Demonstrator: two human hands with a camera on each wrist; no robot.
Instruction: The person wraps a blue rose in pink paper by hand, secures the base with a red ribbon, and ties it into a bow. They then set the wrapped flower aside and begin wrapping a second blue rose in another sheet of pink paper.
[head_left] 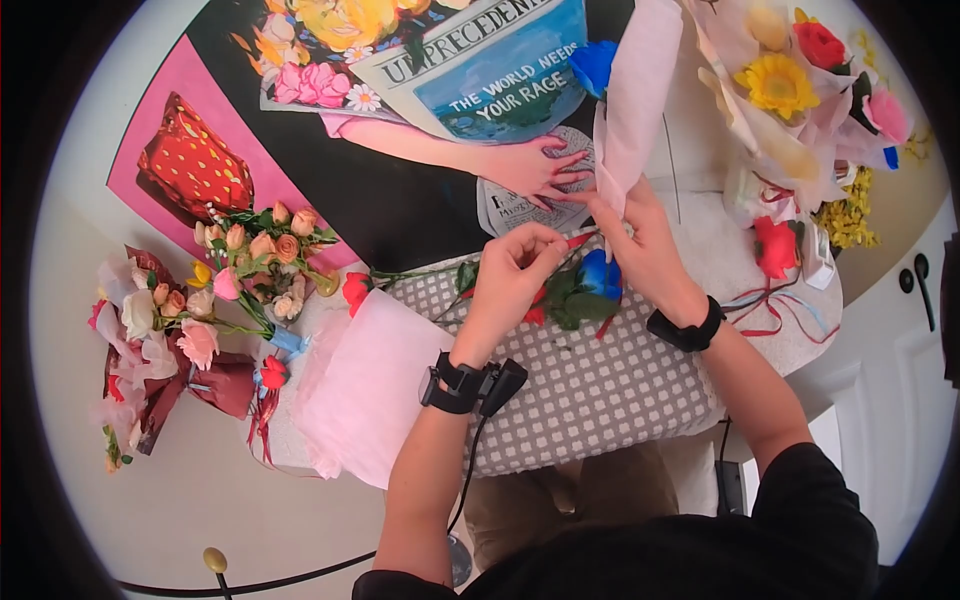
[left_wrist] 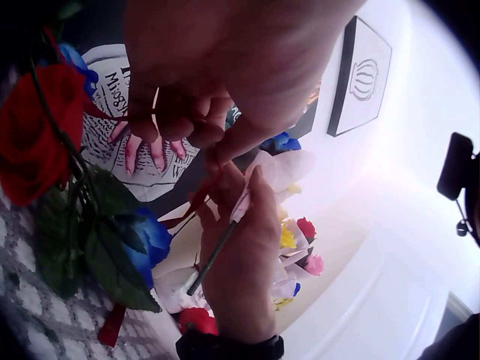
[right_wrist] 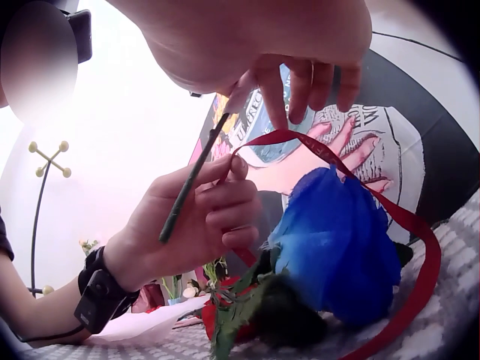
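My left hand (head_left: 515, 270) pinches a red ribbon (right_wrist: 405, 217) between thumb and fingers, above the cushion. Beside it my right hand (head_left: 645, 250) grips the gathered base of a pale pink paper wrap (head_left: 640, 90). A blue rose (head_left: 594, 68) shows at the wrap's far end, and its bare green stem (right_wrist: 193, 176) sticks out below the grip. The ribbon runs from my left fingers past the right fingertips and loops down. Under the hands lie a loose blue rose (right_wrist: 334, 247) and a red rose (left_wrist: 34, 135) with green leaves (left_wrist: 112, 259).
The grey checked cushion (head_left: 620, 400) bears a pink paper sheet (head_left: 365, 385) at its left. Bouquets stand at left, including a burgundy-wrapped one (head_left: 220, 385), and a wrapped bouquet (head_left: 780, 90) at right. Loose ribbons (head_left: 775, 300) lie by a red rose (head_left: 775, 247). A painting (head_left: 330, 210) stands behind.
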